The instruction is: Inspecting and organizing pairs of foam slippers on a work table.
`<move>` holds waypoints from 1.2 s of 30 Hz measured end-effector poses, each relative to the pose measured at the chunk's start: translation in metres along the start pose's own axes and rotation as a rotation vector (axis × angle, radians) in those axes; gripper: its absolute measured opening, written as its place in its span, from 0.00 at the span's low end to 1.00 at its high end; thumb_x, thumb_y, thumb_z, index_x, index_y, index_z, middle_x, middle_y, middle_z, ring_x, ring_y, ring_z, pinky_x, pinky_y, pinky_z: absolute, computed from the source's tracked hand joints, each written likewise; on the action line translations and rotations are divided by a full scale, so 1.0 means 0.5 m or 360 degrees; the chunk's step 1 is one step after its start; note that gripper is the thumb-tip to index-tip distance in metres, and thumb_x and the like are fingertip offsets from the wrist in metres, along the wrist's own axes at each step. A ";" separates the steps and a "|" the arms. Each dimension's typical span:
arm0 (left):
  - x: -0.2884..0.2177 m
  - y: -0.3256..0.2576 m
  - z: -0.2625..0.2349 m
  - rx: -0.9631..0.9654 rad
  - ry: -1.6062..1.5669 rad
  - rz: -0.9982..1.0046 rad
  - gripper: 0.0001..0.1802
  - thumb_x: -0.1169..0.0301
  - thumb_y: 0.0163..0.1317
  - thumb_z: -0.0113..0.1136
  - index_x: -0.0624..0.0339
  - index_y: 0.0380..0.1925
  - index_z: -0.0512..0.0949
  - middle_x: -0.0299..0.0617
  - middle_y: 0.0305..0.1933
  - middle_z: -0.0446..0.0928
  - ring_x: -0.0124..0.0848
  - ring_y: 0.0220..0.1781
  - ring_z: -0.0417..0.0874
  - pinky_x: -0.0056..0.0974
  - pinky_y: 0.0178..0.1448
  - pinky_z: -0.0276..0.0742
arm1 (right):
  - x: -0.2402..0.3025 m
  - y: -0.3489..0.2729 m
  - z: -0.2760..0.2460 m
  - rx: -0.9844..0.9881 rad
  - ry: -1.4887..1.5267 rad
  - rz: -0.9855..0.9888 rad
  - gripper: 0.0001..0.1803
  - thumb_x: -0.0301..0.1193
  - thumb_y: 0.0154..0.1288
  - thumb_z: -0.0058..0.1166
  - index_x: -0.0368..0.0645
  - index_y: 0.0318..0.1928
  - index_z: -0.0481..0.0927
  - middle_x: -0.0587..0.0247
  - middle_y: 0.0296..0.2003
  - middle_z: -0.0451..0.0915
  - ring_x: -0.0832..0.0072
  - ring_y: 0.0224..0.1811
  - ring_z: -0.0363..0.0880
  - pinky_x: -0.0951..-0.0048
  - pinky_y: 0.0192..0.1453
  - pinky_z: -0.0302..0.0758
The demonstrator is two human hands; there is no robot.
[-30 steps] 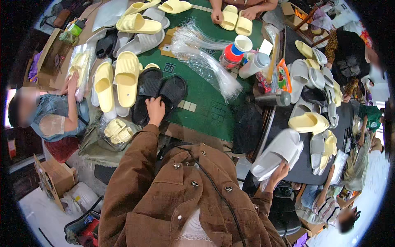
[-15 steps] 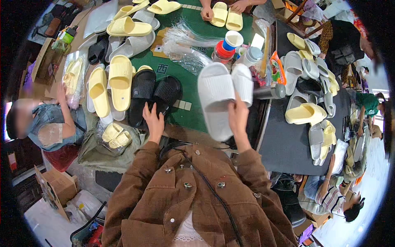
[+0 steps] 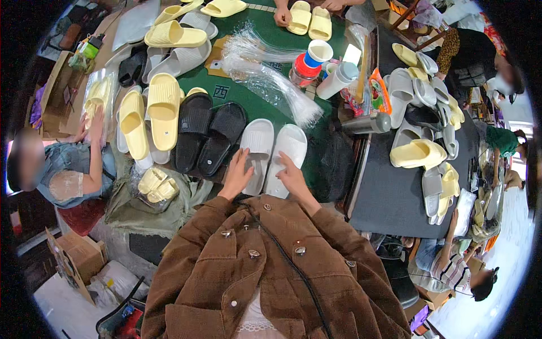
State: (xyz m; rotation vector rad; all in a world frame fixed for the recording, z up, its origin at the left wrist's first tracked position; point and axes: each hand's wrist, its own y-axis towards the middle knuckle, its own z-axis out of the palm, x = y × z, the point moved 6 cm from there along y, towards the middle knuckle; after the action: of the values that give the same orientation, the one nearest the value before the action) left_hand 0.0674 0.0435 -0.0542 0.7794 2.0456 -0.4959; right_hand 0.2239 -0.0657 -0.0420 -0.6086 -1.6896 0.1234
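A pair of light grey slide slippers lies side by side at the near edge of the green table, toes pointing away from me. My left hand (image 3: 238,174) rests its outstretched fingers on the outer edge of the left grey slipper (image 3: 258,140). On the right grey slipper (image 3: 291,144), which looks paler, my right hand (image 3: 290,172) lies with fingers apart. Neither hand is closed around a slipper. Just left of them is a pair of black slippers (image 3: 223,131), and beyond those stand yellow slippers (image 3: 164,104) on top of paler ones.
Clear plastic bags (image 3: 271,68) spread over the green table (image 3: 226,93). Cups (image 3: 319,52), a white bottle (image 3: 337,80) and a grey flask (image 3: 367,124) stand right. More slippers crowd a dark table (image 3: 384,198). Co-workers' hands (image 3: 95,125) are at the left and far side.
The grey slippers, held up in my right hand before, now lie on the table. My left hand has moved right, from the black slippers to the grey pair.
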 end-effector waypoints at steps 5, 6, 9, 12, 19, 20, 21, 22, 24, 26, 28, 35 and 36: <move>-0.032 0.018 -0.005 0.0011 0.0206 -0.0009 0.32 0.72 0.53 0.55 0.62 0.60 0.59 0.58 0.62 0.58 0.54 0.63 0.59 0.46 0.64 0.57 | 0.030 -0.060 -0.057 -0.0314 0.0680 0.0038 0.20 0.19 0.62 0.40 0.33 0.56 0.66 0.54 0.49 0.74 0.72 0.40 0.79 0.74 0.46 0.75; -0.053 0.023 -0.016 -0.0044 0.0207 0.0055 0.32 0.72 0.53 0.55 0.62 0.60 0.59 0.58 0.62 0.58 0.54 0.63 0.59 0.46 0.64 0.57 | 0.049 -0.068 -0.065 -0.0266 0.0687 -0.0041 0.20 0.19 0.62 0.40 0.33 0.56 0.66 0.54 0.49 0.74 0.72 0.40 0.79 0.74 0.46 0.75; -0.137 0.041 -0.026 -0.0040 0.0036 0.0223 0.28 0.73 0.54 0.56 0.60 0.57 0.64 0.49 0.58 0.65 0.42 0.52 0.70 0.41 0.57 0.65 | 0.102 -0.095 -0.100 -0.0372 0.0856 -0.0044 0.18 0.27 0.69 0.38 0.31 0.55 0.66 0.51 0.49 0.73 0.71 0.44 0.77 0.70 0.52 0.74; -0.215 0.045 0.010 0.0552 -0.0853 0.0014 0.24 0.72 0.56 0.56 0.61 0.55 0.67 0.43 0.46 0.73 0.29 0.36 0.74 0.33 0.43 0.71 | 0.181 -0.109 -0.108 -0.0315 0.0911 -0.0138 0.18 0.28 0.69 0.39 0.32 0.56 0.66 0.52 0.47 0.74 0.72 0.43 0.77 0.70 0.51 0.74; -0.290 0.035 0.001 0.0622 -0.1100 -0.0162 0.09 0.75 0.61 0.49 0.60 0.40 0.76 0.35 0.29 0.75 0.21 0.27 0.71 0.27 0.33 0.69 | 0.264 -0.122 -0.181 -0.0569 0.0969 -0.0465 0.20 0.33 0.69 0.42 0.35 0.57 0.62 0.54 0.40 0.76 0.76 0.37 0.76 0.76 0.44 0.73; -0.278 0.033 -0.006 0.0632 -0.1089 -0.0199 0.09 0.75 0.61 0.49 0.60 0.40 0.76 0.35 0.29 0.75 0.21 0.27 0.71 0.27 0.33 0.69 | 0.250 -0.121 -0.203 -0.0669 0.0981 -0.0480 0.17 0.32 0.69 0.42 0.36 0.54 0.64 0.54 0.40 0.76 0.77 0.35 0.76 0.76 0.42 0.73; -0.262 0.036 -0.024 0.0516 -0.0972 -0.0171 0.09 0.75 0.61 0.49 0.61 0.39 0.76 0.35 0.30 0.76 0.21 0.27 0.71 0.27 0.34 0.70 | 0.223 -0.117 -0.217 -0.0707 0.1061 -0.0374 0.14 0.32 0.69 0.42 0.37 0.50 0.65 0.54 0.39 0.77 0.78 0.34 0.75 0.77 0.41 0.73; -0.244 0.036 -0.042 0.0406 -0.0850 -0.0141 0.08 0.75 0.61 0.49 0.63 0.38 0.76 0.36 0.30 0.76 0.22 0.27 0.72 0.27 0.34 0.70 | 0.192 -0.114 -0.230 -0.0774 0.1155 -0.0279 0.12 0.32 0.68 0.43 0.38 0.46 0.66 0.54 0.39 0.77 0.79 0.32 0.75 0.78 0.40 0.73; -0.209 0.021 -0.066 0.0304 -0.0522 -0.0059 0.06 0.75 0.60 0.51 0.64 0.35 0.75 0.40 0.33 0.76 0.29 0.29 0.76 0.31 0.36 0.72 | 0.136 -0.114 -0.237 -0.0734 0.1210 -0.0243 0.09 0.31 0.69 0.42 0.38 0.44 0.68 0.55 0.38 0.77 0.79 0.31 0.74 0.78 0.39 0.72; -0.201 0.004 -0.088 0.0095 0.0091 0.0462 0.04 0.76 0.56 0.54 0.63 0.31 0.75 0.43 0.34 0.75 0.39 0.35 0.77 0.36 0.40 0.74 | 0.066 -0.112 -0.234 -0.0770 0.1158 -0.0050 0.09 0.30 0.68 0.42 0.37 0.44 0.69 0.55 0.37 0.78 0.81 0.29 0.74 0.79 0.36 0.72; -0.163 -0.016 -0.089 0.0089 0.0211 0.0554 0.04 0.76 0.53 0.56 0.61 0.30 0.75 0.43 0.35 0.75 0.43 0.40 0.75 0.39 0.42 0.73 | 0.009 -0.111 -0.218 -0.0748 0.1104 0.0002 0.11 0.31 0.68 0.42 0.37 0.42 0.72 0.58 0.36 0.78 0.81 0.29 0.75 0.80 0.36 0.73; -0.048 -0.054 -0.009 0.0597 0.0197 0.0373 0.05 0.74 0.56 0.48 0.60 0.30 0.73 0.45 0.33 0.73 0.45 0.39 0.74 0.43 0.42 0.71 | -0.077 -0.088 -0.130 -0.0299 0.0543 0.0318 0.11 0.29 0.66 0.45 0.36 0.44 0.74 0.63 0.32 0.78 0.80 0.31 0.77 0.81 0.36 0.74; -0.044 -0.050 0.000 0.0583 0.0191 0.0380 0.05 0.74 0.56 0.48 0.60 0.30 0.73 0.45 0.33 0.73 0.45 0.39 0.74 0.43 0.42 0.71 | -0.075 -0.085 -0.111 -0.0225 0.0460 0.0330 0.10 0.27 0.65 0.44 0.37 0.44 0.72 0.61 0.31 0.79 0.79 0.29 0.78 0.81 0.33 0.75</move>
State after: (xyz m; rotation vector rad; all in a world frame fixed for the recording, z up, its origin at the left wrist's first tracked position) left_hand 0.0594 0.0180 -0.0345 1.2824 1.9592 -0.7108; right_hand 0.2659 -0.1332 -0.0454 -0.8652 -1.3609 0.0605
